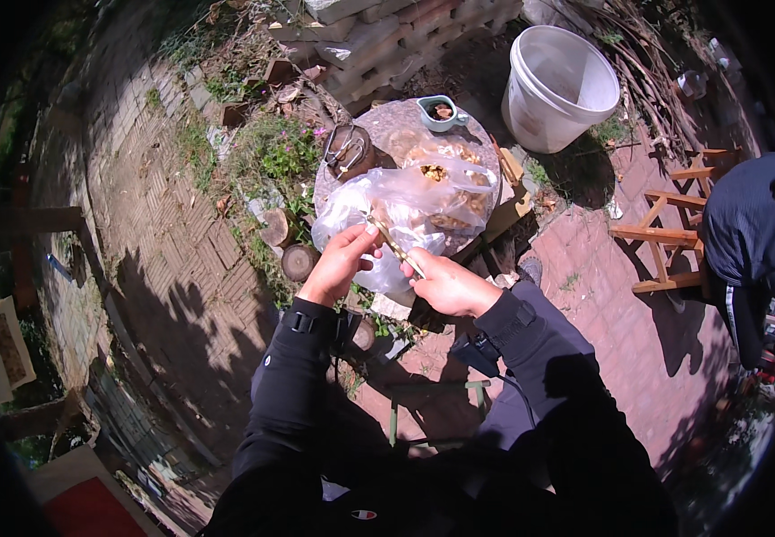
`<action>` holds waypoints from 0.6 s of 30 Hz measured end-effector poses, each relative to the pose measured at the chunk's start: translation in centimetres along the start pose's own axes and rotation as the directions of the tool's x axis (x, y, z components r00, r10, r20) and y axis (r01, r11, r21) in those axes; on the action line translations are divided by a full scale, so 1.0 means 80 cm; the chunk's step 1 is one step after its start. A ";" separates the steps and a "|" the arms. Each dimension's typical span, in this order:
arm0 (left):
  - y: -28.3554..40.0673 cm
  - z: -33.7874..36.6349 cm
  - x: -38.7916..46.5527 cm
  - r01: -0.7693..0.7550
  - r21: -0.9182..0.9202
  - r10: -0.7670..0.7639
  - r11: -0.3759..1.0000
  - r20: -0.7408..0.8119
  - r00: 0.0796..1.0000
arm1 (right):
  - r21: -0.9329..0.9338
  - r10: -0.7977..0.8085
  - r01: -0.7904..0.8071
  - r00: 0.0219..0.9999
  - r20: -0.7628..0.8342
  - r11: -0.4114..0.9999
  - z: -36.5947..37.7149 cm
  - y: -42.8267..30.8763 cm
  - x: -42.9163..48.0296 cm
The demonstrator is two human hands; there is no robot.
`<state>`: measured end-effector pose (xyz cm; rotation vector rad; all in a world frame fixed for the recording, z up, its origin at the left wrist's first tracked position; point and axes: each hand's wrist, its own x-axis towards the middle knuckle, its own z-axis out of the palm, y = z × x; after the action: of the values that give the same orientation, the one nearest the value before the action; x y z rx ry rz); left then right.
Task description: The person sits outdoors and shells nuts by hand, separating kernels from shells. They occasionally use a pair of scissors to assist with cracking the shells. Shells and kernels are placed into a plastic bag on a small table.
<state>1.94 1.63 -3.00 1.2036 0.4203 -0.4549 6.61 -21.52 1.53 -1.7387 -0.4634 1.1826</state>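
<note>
My right hand (454,282) grips a slender brass-coloured metal tool (392,243), which slants up and left. Its far end lies by the thumb of my left hand (340,262), whose fingers are curled. Whether the left fingers pinch the tool or some small piece, I cannot tell. Just beyond both hands, a clear plastic bag (354,201) lies crumpled on a round stone table (387,121). Brown pieces that look like walnuts (433,173) show through the bag's right part and its opening.
A pale green spouted cup (442,115) holding brown bits stands at the table's back. Left of it sits a wood block (354,154) with wire-like metal on it. A white bucket (555,94), wooden stools (662,235) and a bent-over person (743,221) are at right.
</note>
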 end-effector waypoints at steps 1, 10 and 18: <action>0.001 -0.002 -0.001 -0.009 0.023 0.009 1.000 0.013 1.000 | -0.033 -0.001 0.001 1.000 0.002 0.999 -0.001 -0.001 0.001; 0.000 -0.004 -0.008 -0.122 0.436 0.210 0.892 -0.160 0.965 | 0.074 0.006 -0.007 1.000 0.016 0.997 0.008 -0.001 0.023; -0.001 -0.007 -0.009 -0.047 0.198 0.081 0.979 -0.170 0.982 | -0.034 0.003 0.000 0.997 0.078 0.999 0.010 -0.010 0.025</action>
<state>1.25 2.22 -2.88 1.4485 0.4963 -0.3392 7.02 -19.31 1.09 -1.7259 -0.5317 1.2543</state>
